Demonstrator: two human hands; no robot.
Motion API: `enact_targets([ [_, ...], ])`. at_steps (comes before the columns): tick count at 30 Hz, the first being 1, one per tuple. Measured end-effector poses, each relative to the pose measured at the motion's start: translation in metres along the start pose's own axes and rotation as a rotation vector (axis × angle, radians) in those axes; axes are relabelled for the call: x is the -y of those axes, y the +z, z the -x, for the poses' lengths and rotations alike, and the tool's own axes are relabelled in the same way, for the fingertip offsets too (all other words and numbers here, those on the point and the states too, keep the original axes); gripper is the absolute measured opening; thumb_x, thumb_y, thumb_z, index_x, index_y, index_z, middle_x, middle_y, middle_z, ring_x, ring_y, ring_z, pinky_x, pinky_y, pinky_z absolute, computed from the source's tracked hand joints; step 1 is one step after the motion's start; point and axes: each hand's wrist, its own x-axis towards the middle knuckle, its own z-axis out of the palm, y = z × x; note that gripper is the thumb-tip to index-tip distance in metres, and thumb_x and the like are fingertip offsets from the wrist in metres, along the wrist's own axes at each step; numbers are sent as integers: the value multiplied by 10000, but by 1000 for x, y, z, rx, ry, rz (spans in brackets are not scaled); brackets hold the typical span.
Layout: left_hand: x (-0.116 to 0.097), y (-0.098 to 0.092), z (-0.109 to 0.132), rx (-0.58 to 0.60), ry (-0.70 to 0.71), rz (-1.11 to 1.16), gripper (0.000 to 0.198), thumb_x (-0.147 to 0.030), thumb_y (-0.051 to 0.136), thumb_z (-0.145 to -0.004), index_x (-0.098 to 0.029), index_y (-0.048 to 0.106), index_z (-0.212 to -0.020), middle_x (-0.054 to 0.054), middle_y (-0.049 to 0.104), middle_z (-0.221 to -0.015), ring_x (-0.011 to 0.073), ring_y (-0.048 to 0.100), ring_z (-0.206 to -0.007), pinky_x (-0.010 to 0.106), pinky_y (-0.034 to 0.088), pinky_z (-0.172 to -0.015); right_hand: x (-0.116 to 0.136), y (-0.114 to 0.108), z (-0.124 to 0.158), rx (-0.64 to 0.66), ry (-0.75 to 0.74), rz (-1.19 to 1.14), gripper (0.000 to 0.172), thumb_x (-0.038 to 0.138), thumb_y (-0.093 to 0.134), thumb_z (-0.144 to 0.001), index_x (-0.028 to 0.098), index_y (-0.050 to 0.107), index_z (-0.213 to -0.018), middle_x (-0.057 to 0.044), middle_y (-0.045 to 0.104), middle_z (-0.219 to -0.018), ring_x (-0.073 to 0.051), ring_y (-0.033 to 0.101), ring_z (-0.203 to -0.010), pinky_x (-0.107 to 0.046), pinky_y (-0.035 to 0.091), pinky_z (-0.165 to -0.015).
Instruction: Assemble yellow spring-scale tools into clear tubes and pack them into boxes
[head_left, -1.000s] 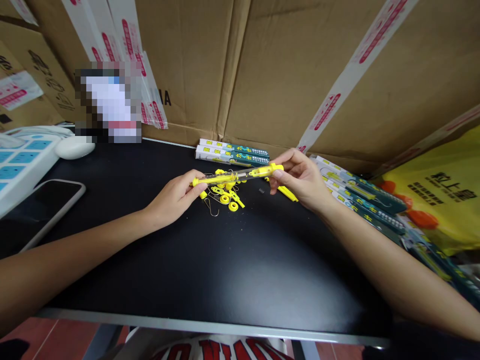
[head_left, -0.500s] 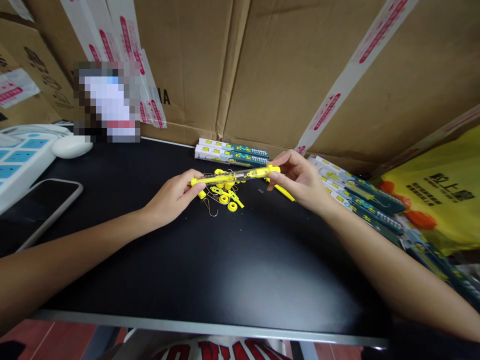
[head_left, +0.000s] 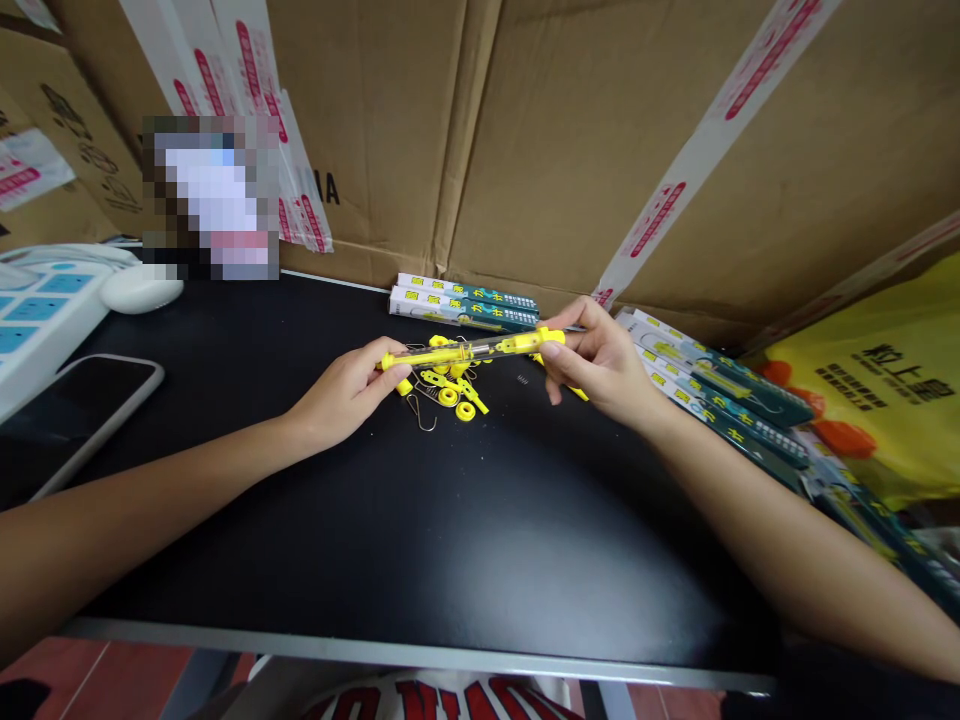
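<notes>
A clear tubular spring scale (head_left: 480, 349) with yellow end parts and a metal spring inside is held level above the black table (head_left: 450, 560). My left hand (head_left: 346, 392) is closed round its left yellow end. With thumb and fingertips, my right hand (head_left: 604, 362) pinches the yellow piece at its right end; the other fingers curl below. Beneath the tube lie loose yellow parts (head_left: 448, 384), among them two rings (head_left: 465, 411) and a wire hook (head_left: 421, 414). A small spring (head_left: 522, 379) lies under my right hand, near a yellow strip that is partly hidden.
Printed narrow boxes (head_left: 461, 310) lie at the back, and several more boxes (head_left: 712, 380) are stacked at right beside a yellow bag (head_left: 877, 380). On the left are a phone (head_left: 82, 425), a power strip (head_left: 45, 320) and a white mouse (head_left: 142, 288). Cardboard cartons (head_left: 562, 130) stand behind.
My right hand has shifted slightly right with the yellow end piece, and its lower fingers now cover more of the loose yellow strip. My left hand stays nearly still.
</notes>
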Motion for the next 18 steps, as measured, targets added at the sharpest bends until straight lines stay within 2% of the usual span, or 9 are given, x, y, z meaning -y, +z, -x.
enact_targets([
  [4, 0, 0, 0, 9, -3, 13, 317, -411, 419, -938, -162, 575, -1058, -11, 569, -746, 111, 466, -598, 246, 360, -570, -5, -3, 0, -52, 0, 34, 317, 450, 725, -786, 245, 502, -879, 106, 458, -456, -61, 367, -313, -202, 295, -308],
  [6, 0, -1, 0, 9, 2, 16, 320, -409, 419, -938, -156, 578, -1052, -10, 566, -740, 111, 465, -598, 249, 360, -573, -6, -4, -2, -92, -32, 92, 307, 440, 751, -760, 231, 554, -870, 87, 468, -482, -63, 385, -347, -207, 274, -333],
  [9, 0, 0, 0, 9, 7, 20, 325, -411, 418, -937, -154, 579, -1054, 0, 584, -767, 113, 475, -607, 253, 367, -581, -5, -6, -5, -148, -154, 164, 306, 423, 801, -701, 215, 613, -822, 36, 527, -636, -79, 471, -497, -220, 364, -430],
  [12, 1, 1, 0, 7, 5, 19, 329, -414, 417, -937, -157, 578, -1065, 13, 608, -814, 113, 482, -614, 254, 374, -585, -4, -6, -7, -151, -233, 191, 306, 418, 817, -677, 208, 618, -777, -7, 568, -799, -112, 543, -676, -240, 451, -552],
  [18, 2, 1, 0, -2, -3, 11, 330, -418, 428, -930, -159, 576, -1070, 13, 617, -815, 114, 495, -617, 253, 384, -590, -6, -4, -5, -88, -165, 124, 318, 414, 788, -718, 212, 571, -834, 9, 608, -787, -94, 560, -587, -245, 495, -535],
])
